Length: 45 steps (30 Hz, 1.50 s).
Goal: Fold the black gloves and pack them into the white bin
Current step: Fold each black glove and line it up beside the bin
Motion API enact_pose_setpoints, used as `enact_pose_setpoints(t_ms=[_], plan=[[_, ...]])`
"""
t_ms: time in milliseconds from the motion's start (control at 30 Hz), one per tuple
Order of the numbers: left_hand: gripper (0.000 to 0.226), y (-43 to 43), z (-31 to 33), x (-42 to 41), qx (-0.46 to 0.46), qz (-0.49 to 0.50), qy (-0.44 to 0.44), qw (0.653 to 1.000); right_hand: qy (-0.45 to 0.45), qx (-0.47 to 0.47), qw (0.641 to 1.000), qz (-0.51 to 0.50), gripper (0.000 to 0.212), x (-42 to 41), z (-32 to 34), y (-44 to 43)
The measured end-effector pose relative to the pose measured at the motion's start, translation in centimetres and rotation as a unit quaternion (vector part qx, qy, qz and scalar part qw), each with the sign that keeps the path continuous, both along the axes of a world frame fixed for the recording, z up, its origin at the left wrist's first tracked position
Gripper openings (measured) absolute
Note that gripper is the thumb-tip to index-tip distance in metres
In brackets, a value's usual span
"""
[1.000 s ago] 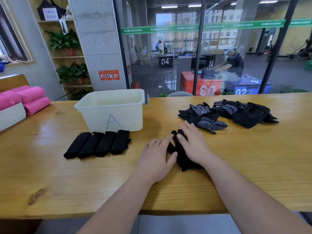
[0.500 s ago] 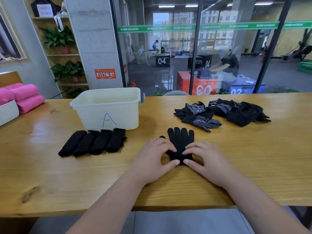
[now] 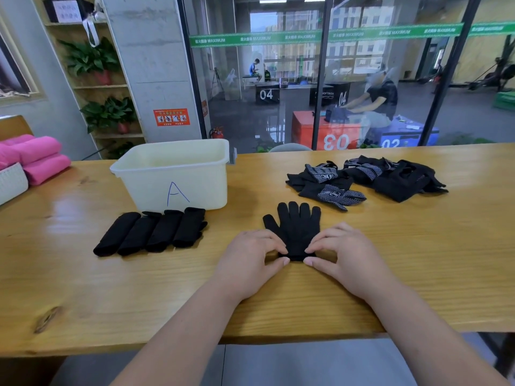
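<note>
Flat on the pale wooden table [image 3: 418, 260], centred and close to its near edge: one black knit glove [image 3: 297, 228], long axis running near to far, fingers spread toward the far side, thumb out to the left, cuff nearest the body. Left hand [image 3: 248, 257] at the cuff's left corner, right hand [image 3: 348, 253] at its right corner. Each with curled fingers, fingertips on top of the fabric and thumb at the hem, so apparently pinching the cuff rather than lying loose. Both equally near, no reach needed by either. Likely next, judging by the finished ones: a fold or roll away from the body along that long axis, cuff carried toward the fingertips.

Left of the glove, just in front of the bin: a row of four folded black gloves [image 3: 150, 232], side by side and touching, not yet packed. Behind them, far-left of the hands, the white plastic bin [image 3: 178, 176], with no glove visible inside from this angle. Far-right: a loose pile of black gloves with white-dotted palms [image 3: 365, 179], unfolded.

Writing: a blue hand-drawn "A" on the bin's front wall. "MAXIMUM" repeated along a green band [image 3: 326, 34] across the glass behind the table, beside characters too small to read. Beyond the glass, "04" on black boxes [image 3: 267, 93], "03" on a red box [image 3: 334, 135], "02" on a blue box [image 3: 404, 136]. Small logos on the dotted gloves — not legible. Orange notice [image 3: 171, 117] on the concrete pillar likewise unreadable.
</note>
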State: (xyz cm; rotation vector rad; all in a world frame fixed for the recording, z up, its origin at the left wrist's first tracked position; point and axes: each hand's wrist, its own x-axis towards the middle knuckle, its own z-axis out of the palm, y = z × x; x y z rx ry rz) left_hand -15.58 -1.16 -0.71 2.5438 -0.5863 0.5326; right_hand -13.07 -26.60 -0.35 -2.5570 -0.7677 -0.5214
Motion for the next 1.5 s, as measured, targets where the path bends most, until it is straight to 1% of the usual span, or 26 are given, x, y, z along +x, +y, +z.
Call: enact_pose_setpoints(t_ms=[133, 200, 333, 400, 567, 667, 767, 800, 833, 900, 933, 1000, 1100, 1233, 1300, 1333, 1400, 1433, 1500], plan=[[0.017, -0.1, 0.1, -0.1, 0.000, 0.009, -0.010, 1.000, -0.040, -0.037, 0.999, 0.004, 0.025, 0.1, 0.0, 0.3], [0.019, -0.1, 0.2, -0.2, 0.002, 0.007, -0.014, 1.000, -0.043, -0.047, 0.998, -0.001, 0.028, 0.2, 0.0, 0.5], [0.037, -0.1, 0.3, -0.3, 0.012, 0.006, -0.010, 1.000, -0.036, -0.040, 0.999, -0.003, 0.028, 0.2, 0.0, 0.5], [0.041, -0.1, 0.3, -0.2, 0.025, 0.009, -0.012, 1.000, -0.033, -0.024, 0.999, 0.000, 0.027, 0.2, -0.1, 0.4], [0.031, -0.2, 0.4, -0.2, 0.027, 0.012, -0.020, 0.999, -0.009, 0.018, 1.000, 0.011, 0.016, 0.0, -0.1, 0.2], [0.022, -0.2, 0.4, -0.3, 0.020, 0.018, -0.027, 0.999, 0.006, 0.032, 0.999, 0.016, 0.017, -0.4, 0.3, 0.2], [0.017, -0.3, 0.7, -0.4, 0.008, 0.020, -0.023, 1.000, 0.022, 0.000, 1.000, 0.016, 0.028, -0.5, 0.3, 0.1], [0.015, -0.3, 0.7, -0.4, 0.001, 0.020, -0.020, 1.000, 0.024, -0.003, 1.000, 0.011, 0.027, -0.4, 0.3, 0.1], [0.015, -0.3, 0.8, -0.4, -0.005, 0.022, -0.015, 1.000, 0.028, 0.008, 1.000, 0.005, 0.022, -0.3, 0.2, 0.1], [0.015, -0.3, 1.0, -0.6, -0.021, 0.032, 0.002, 0.999, 0.054, 0.061, 0.997, -0.015, 0.012, -0.3, 0.3, -0.1], [0.015, -0.3, 1.0, -0.6, -0.031, 0.037, 0.011, 0.999, 0.073, 0.086, 0.993, -0.023, 0.010, -0.4, 0.4, -0.2], [0.013, -0.3, 1.0, -0.7, -0.056, 0.041, 0.034, 0.997, 0.099, 0.106, 0.989, -0.028, 0.010, -0.4, 0.5, -0.2], [0.011, -0.3, 1.0, -0.7, -0.084, 0.039, 0.056, 0.994, 0.111, 0.126, 0.985, -0.029, 0.015, -0.1, 0.3, -0.2], [0.025, -0.5, 1.3, -0.7, -0.113, 0.045, 0.093, 0.988, 0.125, 0.158, 0.979, -0.025, 0.023, 0.1, 0.4, 0.2], [0.030, -0.7, 1.2, -0.6, -0.101, 0.043, 0.084, 0.990, 0.108, 0.157, 0.981, -0.032, 0.026, -0.1, 0.4, 0.5], [0.030, -0.8, 1.1, -0.5, -0.084, 0.042, 0.076, 0.993, 0.094, 0.141, 0.985, -0.041, 0.028, -0.2, 0.3, 0.6], [0.023, -0.9, 0.7, -0.2, -0.042, 0.039, 0.042, 0.997, 0.045, 0.084, 0.994, -0.059, 0.030, -0.4, 0.2, 0.7], [0.017, -0.9, 0.5, -0.1, -0.026, 0.037, 0.020, 0.999, 0.013, 0.057, 0.996, -0.064, 0.028, -0.5, 0.1, 0.7], [0.007, -0.8, 0.1, 0.2, -0.005, 0.033, -0.015, 0.999, -0.038, 0.016, 0.997, -0.070, 0.016, -0.7, 0.0, 1.1]])
